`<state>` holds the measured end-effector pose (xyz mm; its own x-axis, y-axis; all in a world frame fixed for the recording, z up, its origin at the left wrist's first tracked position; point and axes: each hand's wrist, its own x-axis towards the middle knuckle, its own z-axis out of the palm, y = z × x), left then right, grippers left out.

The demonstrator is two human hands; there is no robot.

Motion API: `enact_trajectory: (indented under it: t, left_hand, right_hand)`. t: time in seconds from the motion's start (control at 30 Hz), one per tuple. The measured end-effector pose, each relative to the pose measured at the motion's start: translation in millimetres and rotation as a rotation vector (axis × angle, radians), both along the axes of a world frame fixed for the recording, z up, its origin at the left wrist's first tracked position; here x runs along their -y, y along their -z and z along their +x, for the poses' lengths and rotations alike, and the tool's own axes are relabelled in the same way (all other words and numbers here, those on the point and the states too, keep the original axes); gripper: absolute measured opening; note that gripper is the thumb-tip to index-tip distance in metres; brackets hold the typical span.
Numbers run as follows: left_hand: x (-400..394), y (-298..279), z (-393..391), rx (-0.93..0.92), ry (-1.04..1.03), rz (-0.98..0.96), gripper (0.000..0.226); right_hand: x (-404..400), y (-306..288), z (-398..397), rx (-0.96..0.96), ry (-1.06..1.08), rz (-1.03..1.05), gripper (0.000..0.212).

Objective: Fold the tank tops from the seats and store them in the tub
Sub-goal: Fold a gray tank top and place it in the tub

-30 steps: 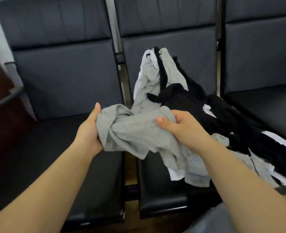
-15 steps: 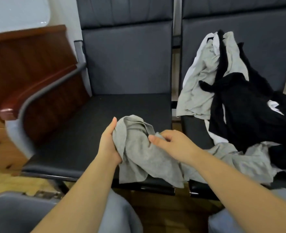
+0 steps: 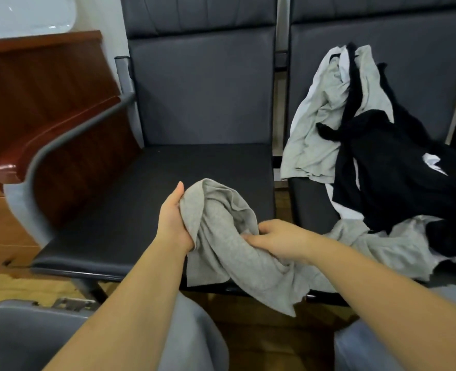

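Grey tank top [image 3: 221, 236] — bunched, held over the front edge of the left seat [image 3: 154, 188], its tail hanging below the seat edge. Left hand [image 3: 174, 220] grips one end, thumb upright; right hand [image 3: 277, 239] grips the middle, fingers curled into the cloth. Pile of grey, black and white tops [image 3: 382, 156] — heaped on the right seat [image 3: 310, 210] and against its backrest. Grey tub [image 3: 20, 338] — lower left corner, on the floor.

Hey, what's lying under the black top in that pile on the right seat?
Under the black top white fabric and grey tank tops poke out, spread over the right seat. How many garments lie beneath it is hidden by the black cloth.
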<state>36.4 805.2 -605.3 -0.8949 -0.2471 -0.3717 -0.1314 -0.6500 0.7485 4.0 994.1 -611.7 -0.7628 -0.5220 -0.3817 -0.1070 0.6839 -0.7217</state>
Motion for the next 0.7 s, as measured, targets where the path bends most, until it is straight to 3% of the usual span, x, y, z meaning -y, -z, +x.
enact_trajectory:
  t: [0.13, 0.33, 0.57, 0.63, 0.7]
  left_hand:
    - [-0.6, 4.7, 1.5, 0.025, -0.04, 0.009, 0.058]
    - [-2.5, 3.7, 10.6, 0.041, 0.044, -0.045, 0.052]
    - [-4.1, -3.9, 20.8, 0.063, 0.121, -0.09, 0.05]
    - [-5.3, -5.8, 24.3, 0.093, 0.162, -0.12, 0.047]
    - [-4.6, -6.3, 26.7, 0.1, 0.184, -0.13, 0.046]
  right_hand:
    - [21.4, 16.2, 36.8, 0.043, 0.095, -0.14, 0.025]
    - [38.5, 24.3, 62.9, 0.431, 0.183, -0.471, 0.009]
    - [19.1, 12.6, 32.0, 0.441, 0.463, -0.776, 0.03]
    - [10.9, 5.9, 23.8, 0.451, 0.467, -0.88, 0.022]
    - [3.2, -0.9, 18.9, 0.386, 0.422, -0.851, 0.012]
